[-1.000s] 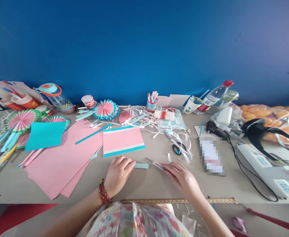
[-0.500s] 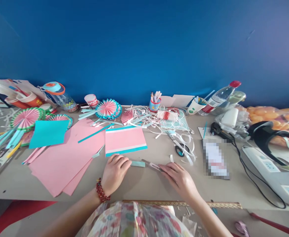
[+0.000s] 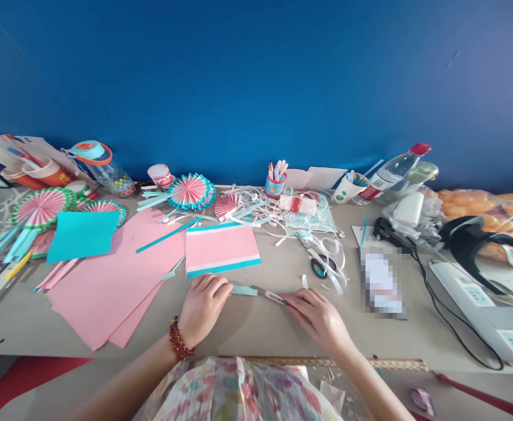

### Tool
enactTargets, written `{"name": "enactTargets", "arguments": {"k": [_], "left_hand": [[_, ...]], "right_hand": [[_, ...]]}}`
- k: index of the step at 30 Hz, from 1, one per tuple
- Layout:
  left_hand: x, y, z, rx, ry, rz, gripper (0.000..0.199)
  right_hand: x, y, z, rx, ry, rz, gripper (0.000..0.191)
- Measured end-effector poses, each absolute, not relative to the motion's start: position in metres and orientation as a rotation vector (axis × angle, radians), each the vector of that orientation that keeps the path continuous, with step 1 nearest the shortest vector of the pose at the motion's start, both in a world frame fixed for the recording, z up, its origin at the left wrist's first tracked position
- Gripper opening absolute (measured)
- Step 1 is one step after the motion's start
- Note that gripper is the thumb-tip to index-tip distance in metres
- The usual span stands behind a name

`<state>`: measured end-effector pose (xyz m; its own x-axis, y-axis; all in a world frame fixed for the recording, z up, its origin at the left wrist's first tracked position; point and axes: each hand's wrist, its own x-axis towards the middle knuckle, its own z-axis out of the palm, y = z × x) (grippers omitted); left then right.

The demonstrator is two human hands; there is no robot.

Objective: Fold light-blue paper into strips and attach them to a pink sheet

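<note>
— How many hands are at work?
— Two. The left hand (image 3: 206, 307) lies palm-down over one pale blue strip (image 3: 244, 290), fingers bent; I can't tell whether they pinch it or only press. The right hand (image 3: 317, 318) is closed around one knife (image 3: 276, 297).
— Where's the strip?
— On the table (image 3: 247, 336), sticking out past the left fingers, the knife's blade pointing at its free end.
— And the rest, counted?
— Four folded paper fans (image 3: 192, 192), one pair of scissors (image 3: 324, 266), one teal sheet (image 3: 83, 235), one pink sheet with striped edges (image 3: 222, 249), one bottle with a red cap (image 3: 388, 174).
— The surface and room?
— A grey-beige tabletop, crowded towards the back with tangled paper scraps (image 3: 256, 209), against a blue wall (image 3: 256, 88).
</note>
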<state>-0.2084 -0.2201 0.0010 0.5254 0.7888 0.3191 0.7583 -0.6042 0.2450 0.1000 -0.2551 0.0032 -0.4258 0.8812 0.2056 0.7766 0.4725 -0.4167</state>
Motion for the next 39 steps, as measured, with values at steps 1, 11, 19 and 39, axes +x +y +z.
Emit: {"name": "enactTargets", "arguments": {"k": [1,11,19,39], "left_hand": [[-0.2085,-0.2202,0.0011,2.673,1.367,0.61,0.019],[-0.2093,-0.2236,-0.0036,2.657,1.4,0.501,0.026],[-0.2066,-0.2249,-0.0022,2.973,0.842,0.241,0.075],[-0.2061,-0.2268,-0.0044,2.893,0.868,0.201,0.087]], "right_hand": [[0.1003,-0.2551,0.0035,-1.384,-2.333,0.364,0.029],[0.0983,-0.254,0.0055,-1.415,-2.372,0.313,0.028],[0.097,-0.256,0.0052,-1.452,-2.423,0.265,0.028],[0.0952,-0.255,0.0052,-1.469,-2.497,0.152,0.031]]}}
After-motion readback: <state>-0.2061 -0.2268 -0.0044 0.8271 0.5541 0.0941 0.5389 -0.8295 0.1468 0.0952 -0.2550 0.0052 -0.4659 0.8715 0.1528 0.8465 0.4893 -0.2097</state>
